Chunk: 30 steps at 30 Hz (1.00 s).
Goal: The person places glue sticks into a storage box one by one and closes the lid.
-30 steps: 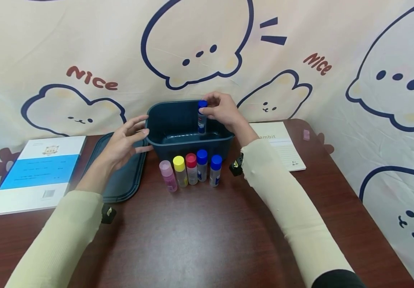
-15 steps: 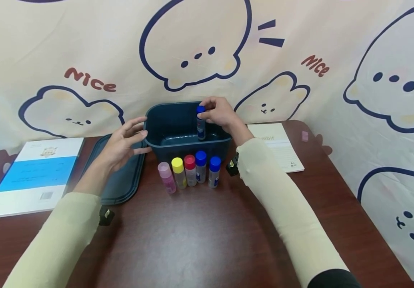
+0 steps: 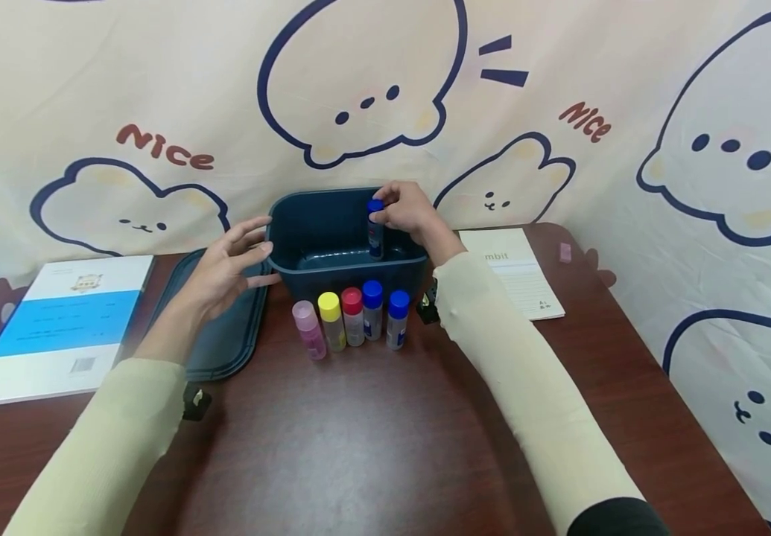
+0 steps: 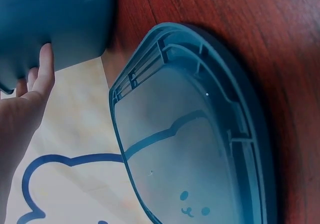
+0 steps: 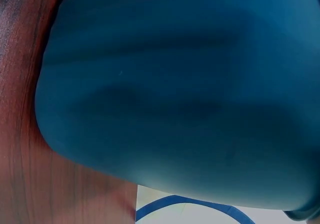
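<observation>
A dark teal plastic bin [image 3: 318, 223] stands at the back of the table. My left hand [image 3: 227, 264] touches its left end with fingers spread and fairly straight; the left wrist view shows these fingers [image 4: 46, 69] against the bin's wall. Inside the bin, toward its right end, my right hand [image 3: 408, 208] pinches the top of an upright blue-capped tube [image 3: 375, 234] that looks like a glue stick. Before the bin stand several similar small tubes: a pink one [image 3: 313, 339], a yellow-capped one [image 3: 334, 327], a red-capped one [image 3: 354, 324], and two blue-capped ones [image 3: 372, 316]. The right wrist view shows the bin's outer wall [image 5: 165, 84], not the hand.
The bin's teal lid [image 3: 224, 342] lies under my left forearm. Left of it is a white and blue book [image 3: 66, 320]. A notebook [image 3: 526, 283] lies right of the bin, and a small pink block [image 3: 565, 252] near the table's right edge. A printed cloth hangs behind.
My right hand has lowered the blue-capped tube slightly deeper into the bin. The left hand stays at the bin's left end. The whole view has shifted a little.
</observation>
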Each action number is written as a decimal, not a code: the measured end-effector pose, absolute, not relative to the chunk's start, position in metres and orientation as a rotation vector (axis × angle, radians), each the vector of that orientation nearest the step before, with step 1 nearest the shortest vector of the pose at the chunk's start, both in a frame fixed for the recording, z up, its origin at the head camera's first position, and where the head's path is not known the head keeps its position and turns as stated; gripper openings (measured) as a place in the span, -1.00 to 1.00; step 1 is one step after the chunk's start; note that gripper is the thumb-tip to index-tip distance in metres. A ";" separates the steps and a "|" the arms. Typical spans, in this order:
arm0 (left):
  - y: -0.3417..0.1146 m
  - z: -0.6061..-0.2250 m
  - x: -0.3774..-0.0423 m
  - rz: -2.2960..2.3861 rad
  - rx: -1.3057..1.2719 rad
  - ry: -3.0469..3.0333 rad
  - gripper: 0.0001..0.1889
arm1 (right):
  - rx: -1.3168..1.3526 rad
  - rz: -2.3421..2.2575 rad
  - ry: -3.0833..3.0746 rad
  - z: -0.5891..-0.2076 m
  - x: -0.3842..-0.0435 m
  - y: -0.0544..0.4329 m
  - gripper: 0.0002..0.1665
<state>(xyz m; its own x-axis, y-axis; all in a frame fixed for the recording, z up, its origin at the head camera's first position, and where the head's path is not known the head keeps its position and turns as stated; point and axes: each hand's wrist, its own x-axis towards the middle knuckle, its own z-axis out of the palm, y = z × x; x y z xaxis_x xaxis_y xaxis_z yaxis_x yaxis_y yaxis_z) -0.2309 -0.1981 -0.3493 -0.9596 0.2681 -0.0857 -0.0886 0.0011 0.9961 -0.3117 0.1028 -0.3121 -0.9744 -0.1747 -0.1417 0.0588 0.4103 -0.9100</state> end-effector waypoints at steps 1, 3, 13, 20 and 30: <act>-0.198 -0.349 -0.231 2.049 0.187 2.024 -0.36 | -0.090 -1.595 2.448 -0.312 -0.312 0.103 -0.60; -0.198 -0.349 -0.231 2.052 0.186 2.021 -0.37 | -0.077 -1.593 2.454 -0.312 -0.313 0.102 -0.59; -0.198 -0.350 -0.231 2.058 0.178 2.014 -0.36 | -0.132 -1.512 2.571 -0.312 -0.312 0.103 -0.56; -0.198 -0.349 -0.231 2.060 0.177 2.011 -0.35 | -0.158 -1.536 2.601 -0.312 -0.311 0.102 -0.56; -0.197 -0.350 -0.231 2.051 0.173 2.027 -0.37 | -0.168 -1.577 2.577 -0.308 -0.309 0.105 -0.55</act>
<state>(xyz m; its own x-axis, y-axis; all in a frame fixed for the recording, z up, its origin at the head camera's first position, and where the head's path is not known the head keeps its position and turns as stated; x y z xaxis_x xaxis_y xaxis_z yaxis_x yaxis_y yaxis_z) -0.2314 -0.1971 -0.3497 -0.9612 0.2603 -0.0915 -0.0945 0.0007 0.9955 -0.3089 0.1048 -0.3084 -0.9872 -0.1543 -0.0408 -0.0338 0.4524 -0.8912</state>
